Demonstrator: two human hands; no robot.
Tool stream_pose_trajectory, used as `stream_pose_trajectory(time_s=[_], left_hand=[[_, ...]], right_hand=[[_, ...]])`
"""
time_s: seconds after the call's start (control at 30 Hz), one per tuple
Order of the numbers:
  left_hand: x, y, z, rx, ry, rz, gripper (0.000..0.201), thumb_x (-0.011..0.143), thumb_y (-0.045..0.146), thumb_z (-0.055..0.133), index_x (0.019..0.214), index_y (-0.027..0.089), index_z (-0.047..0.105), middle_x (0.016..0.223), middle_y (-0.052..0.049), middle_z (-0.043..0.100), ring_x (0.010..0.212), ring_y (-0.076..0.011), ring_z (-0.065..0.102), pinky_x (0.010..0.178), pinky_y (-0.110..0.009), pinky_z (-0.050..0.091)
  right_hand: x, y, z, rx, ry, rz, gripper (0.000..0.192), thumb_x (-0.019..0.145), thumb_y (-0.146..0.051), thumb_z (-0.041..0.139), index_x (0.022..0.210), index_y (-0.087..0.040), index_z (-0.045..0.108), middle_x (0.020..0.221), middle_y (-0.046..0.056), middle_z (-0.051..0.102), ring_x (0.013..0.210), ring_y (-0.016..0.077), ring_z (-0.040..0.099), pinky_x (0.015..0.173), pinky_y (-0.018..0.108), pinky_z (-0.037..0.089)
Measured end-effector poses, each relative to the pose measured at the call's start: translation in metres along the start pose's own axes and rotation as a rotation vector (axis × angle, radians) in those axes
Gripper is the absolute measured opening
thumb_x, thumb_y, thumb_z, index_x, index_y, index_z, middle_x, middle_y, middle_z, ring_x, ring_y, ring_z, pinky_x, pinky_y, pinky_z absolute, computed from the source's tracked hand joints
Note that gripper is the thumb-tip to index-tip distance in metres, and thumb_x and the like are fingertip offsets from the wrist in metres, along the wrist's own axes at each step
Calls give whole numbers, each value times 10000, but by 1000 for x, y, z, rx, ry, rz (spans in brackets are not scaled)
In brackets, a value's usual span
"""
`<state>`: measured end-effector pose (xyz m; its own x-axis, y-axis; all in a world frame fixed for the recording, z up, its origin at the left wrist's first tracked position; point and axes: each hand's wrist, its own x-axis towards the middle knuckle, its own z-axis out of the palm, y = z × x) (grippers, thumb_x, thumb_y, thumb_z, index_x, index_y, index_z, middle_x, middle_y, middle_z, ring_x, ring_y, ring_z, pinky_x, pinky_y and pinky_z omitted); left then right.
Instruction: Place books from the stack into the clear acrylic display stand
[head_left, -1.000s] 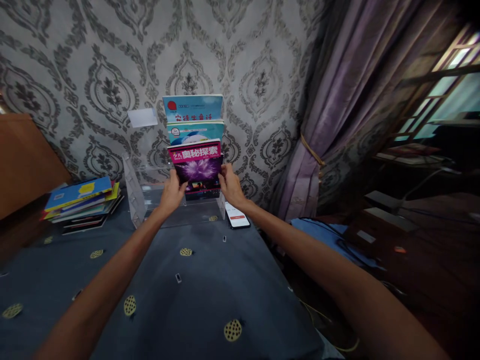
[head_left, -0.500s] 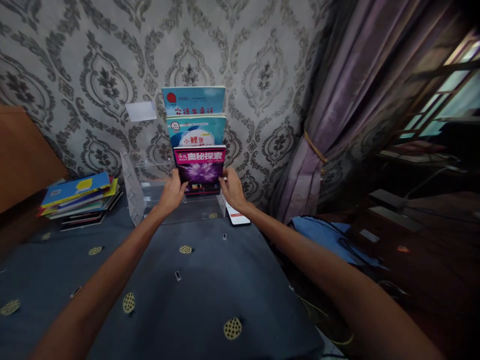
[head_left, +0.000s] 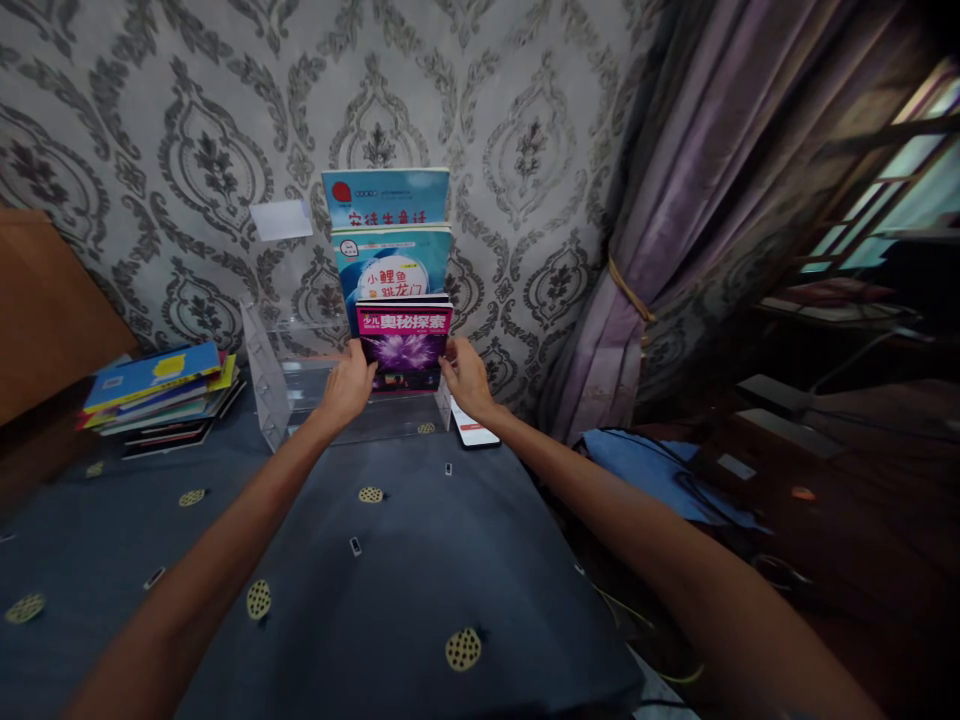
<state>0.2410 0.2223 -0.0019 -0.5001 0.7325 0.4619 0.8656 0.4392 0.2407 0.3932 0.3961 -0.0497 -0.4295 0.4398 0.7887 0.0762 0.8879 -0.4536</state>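
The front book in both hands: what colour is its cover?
Front book: a magenta title band over a dark purple cover, clearest in the head view.

Magenta book [head_left: 403, 345]: lower edge hidden behind clear rack [head_left: 270, 375]; 2 rear books [head_left: 390, 262] partly covered; phone [head_left: 474, 432] text illegible.

A single head-worn camera looks forward and slightly down from above the near edge of the blue cloth-covered table [head_left: 420, 580]. It faces the patterned wall [head_left: 187, 120] squarely, at about arm's reach. Both forearms run up from the bottom corners toward the centre. The wide lens bends the edges, so the curtain [head_left: 697, 180] and window [head_left: 885, 190] at right are probably distorted. No second view overlaps.
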Motion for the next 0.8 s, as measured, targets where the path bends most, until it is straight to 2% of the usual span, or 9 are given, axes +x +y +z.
stream_pose_trajectory(time_s=[0.1, 0.23, 0.3, 0.5, 0.8], left_hand=[[-3, 7, -5, 77, -59, -51, 385, 1014, 313, 399, 1315, 73, 417, 1084, -209, 705, 1024, -322, 699, 867, -385, 510], [-5, 13, -10, 102, -74, -77, 383, 1017, 311, 370, 1310, 71, 424, 1051, -211, 724, 989, -329, 715, 822, -378, 516], [-5, 15, -11, 108, -76, -86, 375, 1014, 311, 373, 1300, 77, 433, 1045, -212, 729, 979, -333, 720, 810, -377, 517], [-3, 18, -11, 105, -85, -105, 333, 1013, 302, 382, 1265, 97, 452, 1048, -213, 735, 1005, -326, 721, 830, -370, 511], [1, 22, -10, 84, -76, -125, 296, 1011, 262, 368, 1236, 93, 460, 1090, -234, 720, 1010, -326, 721, 845, -386, 515]], right_hand=[[-2, -1, 0, -1, 5, 16, 163, 897, -219, 483, 1051, -212, 538, 1006, 96, 629, 903, 248, 611, 827, 406, 514], [-1, -4, 1, 21, 41, 67, 363, 896, -215, 487, 1257, -179, 502, 1009, 101, 645, 890, 250, 630, 851, 422, 527], [-1, -5, 2, 8, 60, 63, 408, 893, -205, 491, 1299, -177, 506, 1031, 108, 646, 903, 254, 633, 866, 428, 529], [0, -7, 5, -72, 33, 88, 351, 900, -186, 470, 1214, -163, 625, 1054, 138, 636, 955, 283, 628, 876, 438, 528], [5, -7, 4, -78, 35, 81, 315, 893, -158, 459, 1110, -176, 685, 956, 104, 659, 858, 254, 615, 827, 392, 511]])
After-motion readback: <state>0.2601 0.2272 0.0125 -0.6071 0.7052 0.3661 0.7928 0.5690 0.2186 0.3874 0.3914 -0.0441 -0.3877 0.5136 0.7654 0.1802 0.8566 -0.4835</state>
